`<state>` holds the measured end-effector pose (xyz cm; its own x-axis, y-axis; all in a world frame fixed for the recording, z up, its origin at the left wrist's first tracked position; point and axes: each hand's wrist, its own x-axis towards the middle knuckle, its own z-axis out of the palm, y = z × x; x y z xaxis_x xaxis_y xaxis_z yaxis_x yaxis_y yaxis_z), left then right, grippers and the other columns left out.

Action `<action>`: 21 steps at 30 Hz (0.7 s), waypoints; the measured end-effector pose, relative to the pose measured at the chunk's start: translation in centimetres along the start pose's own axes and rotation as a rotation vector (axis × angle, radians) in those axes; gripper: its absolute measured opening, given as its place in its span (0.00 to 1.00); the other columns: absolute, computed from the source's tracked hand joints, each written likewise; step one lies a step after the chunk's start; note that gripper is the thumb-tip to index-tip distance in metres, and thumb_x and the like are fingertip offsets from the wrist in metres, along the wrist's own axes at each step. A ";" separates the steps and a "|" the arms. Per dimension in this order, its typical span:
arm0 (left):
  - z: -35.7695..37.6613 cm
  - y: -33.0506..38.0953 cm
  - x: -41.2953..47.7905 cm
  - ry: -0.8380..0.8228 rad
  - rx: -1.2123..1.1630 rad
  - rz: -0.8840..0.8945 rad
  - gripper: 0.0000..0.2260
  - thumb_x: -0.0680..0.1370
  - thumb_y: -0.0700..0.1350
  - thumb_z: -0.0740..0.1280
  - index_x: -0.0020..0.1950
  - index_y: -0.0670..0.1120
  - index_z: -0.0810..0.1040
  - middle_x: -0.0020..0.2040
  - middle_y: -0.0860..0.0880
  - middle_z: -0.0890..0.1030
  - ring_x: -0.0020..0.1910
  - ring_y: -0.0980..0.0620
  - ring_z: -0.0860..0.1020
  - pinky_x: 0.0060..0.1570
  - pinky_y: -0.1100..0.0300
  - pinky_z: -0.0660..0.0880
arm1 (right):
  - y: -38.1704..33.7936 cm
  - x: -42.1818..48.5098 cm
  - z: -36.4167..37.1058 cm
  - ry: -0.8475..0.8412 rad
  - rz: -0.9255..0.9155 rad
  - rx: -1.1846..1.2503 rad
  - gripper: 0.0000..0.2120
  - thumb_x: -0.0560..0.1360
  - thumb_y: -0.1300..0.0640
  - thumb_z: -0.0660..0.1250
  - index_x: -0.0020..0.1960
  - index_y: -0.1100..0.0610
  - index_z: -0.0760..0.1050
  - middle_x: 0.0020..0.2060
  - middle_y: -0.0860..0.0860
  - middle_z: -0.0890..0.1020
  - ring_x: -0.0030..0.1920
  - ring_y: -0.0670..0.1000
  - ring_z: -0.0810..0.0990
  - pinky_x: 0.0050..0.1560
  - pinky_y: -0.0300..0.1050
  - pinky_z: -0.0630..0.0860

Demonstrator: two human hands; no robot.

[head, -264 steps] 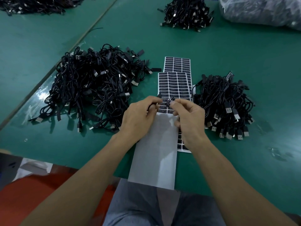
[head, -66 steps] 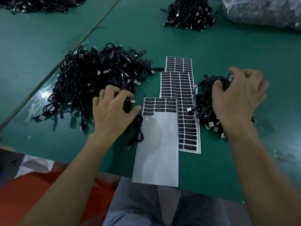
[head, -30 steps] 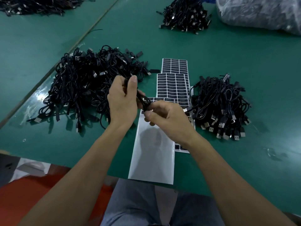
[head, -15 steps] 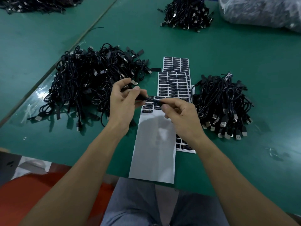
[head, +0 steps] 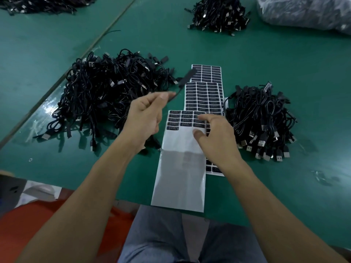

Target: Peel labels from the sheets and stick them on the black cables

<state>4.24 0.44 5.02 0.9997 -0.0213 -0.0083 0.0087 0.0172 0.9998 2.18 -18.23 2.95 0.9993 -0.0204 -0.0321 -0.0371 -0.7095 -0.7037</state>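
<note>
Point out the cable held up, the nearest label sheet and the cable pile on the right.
cable [head: 185,80], head view, its blurred raised end
nearest label sheet [head: 179,179], head view, bare backing
cable pile on the right [head: 260,118], head view, centre of heap
</note>
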 end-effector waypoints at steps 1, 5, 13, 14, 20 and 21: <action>0.0 0.0 0.1 -0.007 0.091 0.015 0.11 0.84 0.48 0.62 0.51 0.53 0.84 0.24 0.55 0.62 0.23 0.56 0.56 0.24 0.60 0.54 | -0.1 0.0 0.1 -0.014 0.014 -0.044 0.23 0.79 0.53 0.68 0.73 0.52 0.70 0.69 0.53 0.71 0.70 0.54 0.68 0.69 0.43 0.62; -0.6 0.4 0.5 -0.026 0.477 0.103 0.11 0.84 0.46 0.63 0.46 0.54 0.82 0.24 0.54 0.73 0.22 0.57 0.67 0.24 0.66 0.67 | -0.3 0.1 0.8 -0.056 0.095 -0.192 0.38 0.76 0.42 0.70 0.79 0.50 0.56 0.73 0.59 0.66 0.74 0.61 0.61 0.72 0.56 0.61; -1.1 0.3 1.4 -0.233 0.982 -0.146 0.16 0.83 0.44 0.61 0.71 0.52 0.73 0.40 0.57 0.85 0.45 0.53 0.83 0.53 0.49 0.79 | -0.1 0.0 1.7 -0.086 0.086 -0.187 0.36 0.77 0.43 0.69 0.79 0.43 0.56 0.78 0.47 0.62 0.75 0.58 0.57 0.71 0.59 0.58; -1.0 0.1 1.3 -0.272 1.054 -0.187 0.17 0.83 0.43 0.60 0.72 0.51 0.73 0.45 0.55 0.85 0.50 0.49 0.82 0.57 0.47 0.78 | -0.1 -0.1 1.8 -0.075 0.086 -0.152 0.36 0.76 0.44 0.70 0.79 0.43 0.56 0.78 0.46 0.63 0.74 0.58 0.58 0.71 0.59 0.58; 0.6 -0.4 0.6 -0.206 1.356 -0.166 0.15 0.81 0.46 0.57 0.62 0.58 0.78 0.50 0.50 0.78 0.47 0.43 0.79 0.45 0.53 0.72 | -0.5 -0.1 2.0 -0.050 0.104 -0.021 0.37 0.74 0.50 0.73 0.78 0.43 0.60 0.75 0.45 0.68 0.75 0.56 0.58 0.73 0.60 0.57; 1.0 -0.6 0.7 -0.187 1.377 -0.147 0.13 0.81 0.47 0.57 0.59 0.57 0.79 0.49 0.50 0.79 0.46 0.44 0.79 0.43 0.53 0.70 | -0.5 -0.1 2.0 -0.052 0.100 -0.002 0.37 0.74 0.51 0.73 0.78 0.43 0.60 0.75 0.45 0.68 0.75 0.56 0.59 0.74 0.61 0.56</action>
<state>4.87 -0.56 4.42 0.9729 -0.0703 -0.2203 -0.0243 -0.9785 0.2048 2.05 -16.47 1.88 0.9887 -0.0550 -0.1391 -0.1370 -0.7072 -0.6936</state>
